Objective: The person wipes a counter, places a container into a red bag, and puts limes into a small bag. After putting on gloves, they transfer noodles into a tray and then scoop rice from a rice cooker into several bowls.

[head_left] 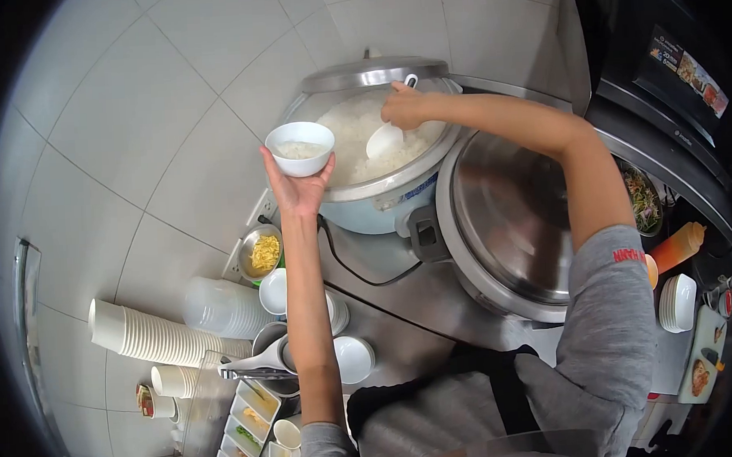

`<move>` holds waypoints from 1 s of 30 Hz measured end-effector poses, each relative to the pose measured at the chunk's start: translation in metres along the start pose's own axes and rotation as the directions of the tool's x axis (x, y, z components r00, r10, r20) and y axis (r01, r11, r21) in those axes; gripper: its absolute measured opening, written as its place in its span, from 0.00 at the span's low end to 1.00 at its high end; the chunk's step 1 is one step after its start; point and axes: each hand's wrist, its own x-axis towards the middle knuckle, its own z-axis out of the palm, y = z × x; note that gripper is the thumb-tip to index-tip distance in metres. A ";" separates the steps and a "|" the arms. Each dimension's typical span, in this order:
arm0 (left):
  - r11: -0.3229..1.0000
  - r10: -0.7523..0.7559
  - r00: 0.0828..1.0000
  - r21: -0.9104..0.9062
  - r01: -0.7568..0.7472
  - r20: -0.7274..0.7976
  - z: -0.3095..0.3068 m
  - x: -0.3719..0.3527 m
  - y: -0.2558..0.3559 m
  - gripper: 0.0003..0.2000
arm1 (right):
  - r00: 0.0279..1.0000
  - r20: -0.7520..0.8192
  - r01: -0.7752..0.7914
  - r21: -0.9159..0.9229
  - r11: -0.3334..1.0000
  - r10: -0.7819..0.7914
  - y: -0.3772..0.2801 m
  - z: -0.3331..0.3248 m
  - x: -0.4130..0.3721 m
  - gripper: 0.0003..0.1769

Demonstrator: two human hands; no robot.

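Note:
A white bowl (300, 149) with some rice in it rests on my left hand (300, 187), whose thumb and fingers hold it from below. It is at the left rim of a large open rice cooker (365, 206). White rice (345, 131) fills the cooker. Over the rice, my right hand (406, 108) is closed round the handle of a white rice paddle (384, 141). The paddle's blade touches the rice. Behind the pot stands its raised metal lid (375, 73).
A second cooker with a closed metal lid (512, 214) stands to the right. Stacked cups (154, 336), a bowl of yellow shreds (264, 253) and a tray of toppings (248, 426) are at the left. A dark appliance (662, 77) is at the upper right.

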 end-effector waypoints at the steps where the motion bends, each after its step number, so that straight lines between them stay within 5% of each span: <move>1: 1.000 -0.001 1.000 0.008 0.001 0.006 0.002 -0.001 0.001 0.38 | 0.999 0.020 0.026 0.054 0.998 -0.027 -0.004 -0.008 -0.006 0.04; 5: 1.000 -0.026 0.999 0.015 0.026 0.019 0.009 -0.006 0.006 0.39 | 0.986 0.116 0.098 0.175 0.980 -0.120 -0.007 -0.020 -0.018 0.06; 8: 0.996 -0.049 0.999 0.074 0.047 0.024 0.013 -0.014 0.013 0.34 | 0.952 0.300 -0.028 0.281 0.959 -0.060 -0.001 -0.021 -0.013 0.06; 11: 0.978 -0.098 0.995 0.186 0.090 0.036 0.007 -0.016 0.020 0.31 | 0.871 0.461 -0.184 0.624 0.759 -0.168 0.022 0.000 -0.001 0.09; 15: 0.956 -0.062 0.998 0.289 0.058 0.005 -0.006 -0.009 0.016 0.31 | 0.901 0.431 -0.288 0.671 0.684 -0.044 0.034 -0.003 -0.002 0.10; 18: 0.883 0.066 0.989 0.470 0.003 -0.130 0.014 -0.009 -0.002 0.32 | 0.934 0.314 -0.346 0.679 0.647 0.169 0.024 -0.046 -0.011 0.09; 22: 0.963 0.118 0.970 0.264 -0.059 -0.212 0.019 0.016 -0.040 0.34 | 0.958 0.091 -0.242 0.768 0.593 0.274 0.002 -0.062 -0.005 0.09; 23: 0.980 0.115 0.971 0.184 -0.076 -0.210 0.015 0.027 -0.048 0.36 | 0.958 0.021 -0.217 0.702 0.678 0.285 -0.007 -0.056 0.001 0.08; 25: 0.993 0.105 0.974 0.069 -0.093 -0.203 0.008 0.043 -0.058 0.38 | 0.888 -0.395 0.027 0.557 0.830 0.236 -0.038 -0.036 -0.005 0.16; 28: 0.998 0.048 0.992 -0.023 -0.051 -0.116 0.009 0.041 -0.052 0.38 | 0.769 -0.615 0.084 0.368 0.926 0.175 -0.067 -0.038 -0.026 0.19; 30: 1.000 0.016 0.997 -0.022 -0.018 -0.080 0.009 0.035 -0.041 0.39 | 0.818 -0.529 0.112 0.533 0.839 0.227 -0.050 -0.044 -0.022 0.19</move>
